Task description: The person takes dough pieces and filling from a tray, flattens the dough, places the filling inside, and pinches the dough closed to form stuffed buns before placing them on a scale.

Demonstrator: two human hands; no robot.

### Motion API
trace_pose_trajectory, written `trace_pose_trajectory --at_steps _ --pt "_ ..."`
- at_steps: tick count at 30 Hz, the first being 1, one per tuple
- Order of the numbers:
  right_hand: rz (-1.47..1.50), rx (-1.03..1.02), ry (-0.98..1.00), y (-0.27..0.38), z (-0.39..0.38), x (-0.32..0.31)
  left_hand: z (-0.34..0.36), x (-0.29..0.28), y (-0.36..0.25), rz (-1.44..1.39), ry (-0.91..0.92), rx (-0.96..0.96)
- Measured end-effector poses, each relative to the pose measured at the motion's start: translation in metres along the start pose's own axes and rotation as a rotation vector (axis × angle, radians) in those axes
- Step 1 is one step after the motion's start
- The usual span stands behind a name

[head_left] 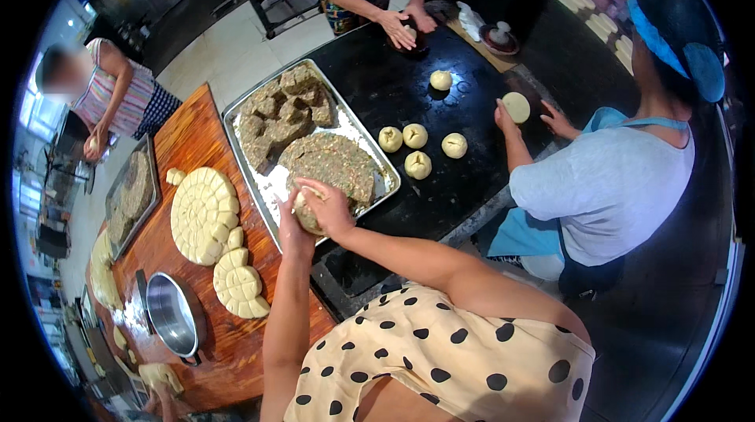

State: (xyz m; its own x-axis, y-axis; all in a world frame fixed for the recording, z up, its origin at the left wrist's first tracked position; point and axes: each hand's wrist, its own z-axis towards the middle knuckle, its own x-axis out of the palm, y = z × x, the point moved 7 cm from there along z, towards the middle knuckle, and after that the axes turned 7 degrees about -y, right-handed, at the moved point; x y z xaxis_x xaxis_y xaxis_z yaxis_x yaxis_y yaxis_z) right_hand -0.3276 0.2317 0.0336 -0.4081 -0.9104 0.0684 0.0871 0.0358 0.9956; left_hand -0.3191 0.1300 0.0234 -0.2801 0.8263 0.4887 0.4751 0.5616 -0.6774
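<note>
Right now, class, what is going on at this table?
The person's left hand and right hand cup a filled pale dough ball over the metal tray of brown filling. Scored discs of pale dough lie on the wooden table. Other people shape dough on the black surface.

No packages, labels, signs or screens

Nothing of that kind shows anywhere in the head view: only unwrapped food, bare trays and unmarked surfaces can be made out, with nothing printed visible.
</note>
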Motion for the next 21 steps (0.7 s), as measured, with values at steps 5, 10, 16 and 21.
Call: trace_pose_trajectory --at_steps 5,10,16,21 --pt "-0.047 0.077 -0.055 -0.007 -0.012 0.02 0.029 -0.038 0.015 -0.055 -0.071 0.199" --pt "-0.242 -0.088 0.054 -0.003 -0.012 0.023 0.041 -0.062 0.011 0.219 -0.097 0.366" --pt "-0.208 0.009 0.181 0.012 -0.003 0.002 0.002 -0.016 0.008 0.082 -0.146 0.015" --pt "-0.397 -0.253 0.177 0.04 -0.017 0.022 0.079 -0.083 -0.005 0.988 -0.068 0.592"
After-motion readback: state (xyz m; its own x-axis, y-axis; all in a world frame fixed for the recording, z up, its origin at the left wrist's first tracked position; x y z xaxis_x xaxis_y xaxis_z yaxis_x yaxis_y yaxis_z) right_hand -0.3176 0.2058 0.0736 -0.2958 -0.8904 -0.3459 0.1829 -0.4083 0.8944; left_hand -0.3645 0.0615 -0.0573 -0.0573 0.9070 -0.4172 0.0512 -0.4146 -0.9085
